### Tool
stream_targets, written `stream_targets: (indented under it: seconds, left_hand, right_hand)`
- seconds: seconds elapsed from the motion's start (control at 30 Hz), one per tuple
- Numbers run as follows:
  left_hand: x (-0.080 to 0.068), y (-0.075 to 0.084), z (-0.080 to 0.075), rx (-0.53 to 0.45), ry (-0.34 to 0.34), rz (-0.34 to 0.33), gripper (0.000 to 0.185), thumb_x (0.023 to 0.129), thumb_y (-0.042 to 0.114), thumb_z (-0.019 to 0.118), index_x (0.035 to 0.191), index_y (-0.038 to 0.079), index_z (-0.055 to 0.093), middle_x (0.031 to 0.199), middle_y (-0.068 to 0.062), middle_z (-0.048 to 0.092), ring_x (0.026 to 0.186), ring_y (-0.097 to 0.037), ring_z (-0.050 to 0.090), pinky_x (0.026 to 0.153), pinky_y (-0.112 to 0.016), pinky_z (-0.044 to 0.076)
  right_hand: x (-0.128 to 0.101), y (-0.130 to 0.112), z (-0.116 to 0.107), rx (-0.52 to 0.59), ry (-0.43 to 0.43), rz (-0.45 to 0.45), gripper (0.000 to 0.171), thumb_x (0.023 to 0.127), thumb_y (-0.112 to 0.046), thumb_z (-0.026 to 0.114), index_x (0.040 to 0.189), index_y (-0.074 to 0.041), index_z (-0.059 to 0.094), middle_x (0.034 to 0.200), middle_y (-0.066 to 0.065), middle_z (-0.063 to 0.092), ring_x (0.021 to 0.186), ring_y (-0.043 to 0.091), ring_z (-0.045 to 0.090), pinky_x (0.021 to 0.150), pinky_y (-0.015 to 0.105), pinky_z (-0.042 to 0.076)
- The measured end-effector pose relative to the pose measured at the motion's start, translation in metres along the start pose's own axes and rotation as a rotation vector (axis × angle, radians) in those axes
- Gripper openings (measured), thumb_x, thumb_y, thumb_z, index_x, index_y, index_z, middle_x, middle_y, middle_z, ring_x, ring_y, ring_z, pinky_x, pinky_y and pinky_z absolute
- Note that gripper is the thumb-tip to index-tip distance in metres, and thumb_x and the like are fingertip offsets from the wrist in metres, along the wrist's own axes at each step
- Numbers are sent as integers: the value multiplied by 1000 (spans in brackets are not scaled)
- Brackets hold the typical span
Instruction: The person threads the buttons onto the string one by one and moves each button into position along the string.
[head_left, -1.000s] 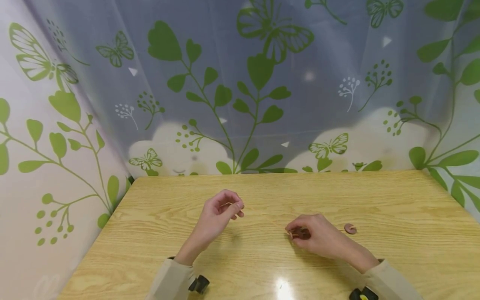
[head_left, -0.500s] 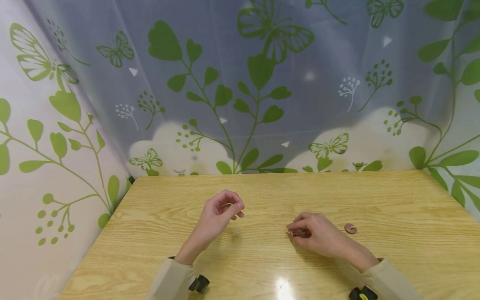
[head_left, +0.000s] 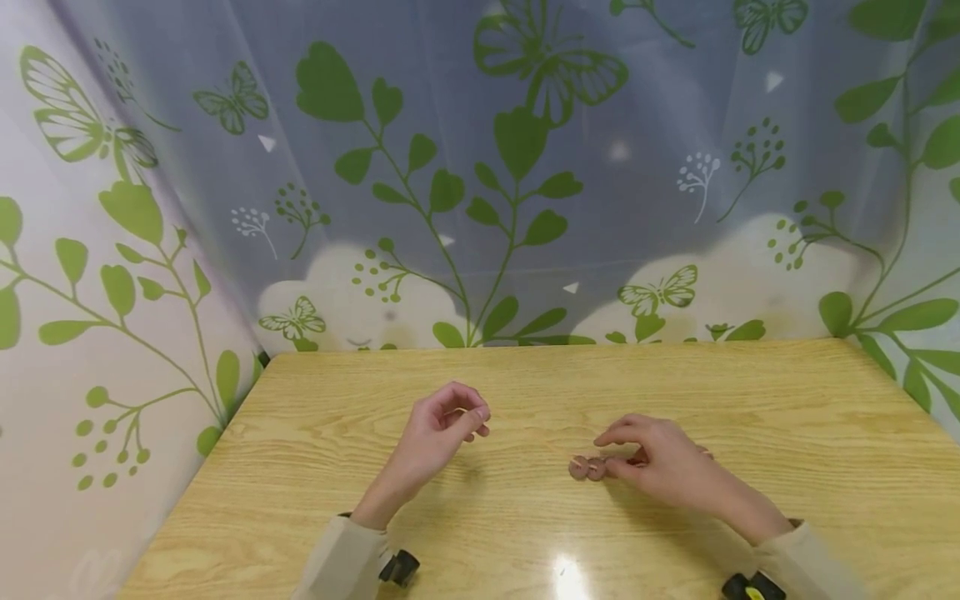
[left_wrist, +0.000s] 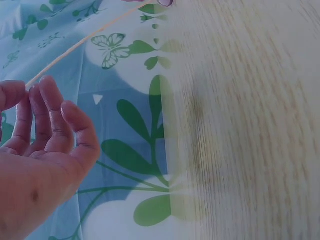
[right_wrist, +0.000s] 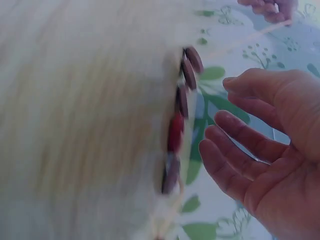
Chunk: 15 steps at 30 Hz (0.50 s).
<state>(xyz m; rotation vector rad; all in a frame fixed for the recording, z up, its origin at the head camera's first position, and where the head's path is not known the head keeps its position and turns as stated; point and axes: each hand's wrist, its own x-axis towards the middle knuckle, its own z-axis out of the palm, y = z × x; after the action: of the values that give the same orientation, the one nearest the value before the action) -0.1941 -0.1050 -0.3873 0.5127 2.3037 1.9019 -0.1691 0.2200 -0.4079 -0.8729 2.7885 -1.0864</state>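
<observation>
My left hand (head_left: 442,429) hovers above the table, thumb and forefinger pinching the end of a thin tan cord (left_wrist: 75,49). The cord slants toward a row of round brown buttons (head_left: 577,468) lying on the tabletop, with strands of it showing across their faces. Beside that row is my right hand (head_left: 667,467), its fingers parted and holding nothing; it hides part of the row in the head view. The right wrist view shows several brown discs in a line, blurred, with a red piece (right_wrist: 175,132) among them and cord trailing from the near end.
The wood-grain table (head_left: 337,371) meets a hanging cloth (head_left: 420,275) printed with leaves and butterflies at its back edge. A similar print (head_left: 112,350) covers the left side. A bright glare spot lies near the front of the table.
My right hand has let go of the buttons and shifted right, uncovering the left end of the row and covering most of the single disc at the right. My left hand has barely moved.
</observation>
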Motion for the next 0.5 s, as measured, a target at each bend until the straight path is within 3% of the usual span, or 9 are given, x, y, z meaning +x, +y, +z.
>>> stream_targets:
  seconds: [0.23,0.5]
  left_hand:
    - [0,0,-3,6,-1,-9,12,102,13,62,109,4,64,105,-12,66,87,-13,70,81,-26,55]
    - [0,-2,-6,-3,3,-11,13,102,14,63,110,4,63,105,-13,66,87,-13,70,81,-26,55]
  right_hand:
    - [-20,19,-26,-151,86,13,22,89,-3,73,111,-7,75,109,8,72,86,18,72,63,20,56]
    - [-46,50,-48,-431,75,96,19,83,-5,80,102,-6,77,94,3,71,79,20,70,66,34,58]
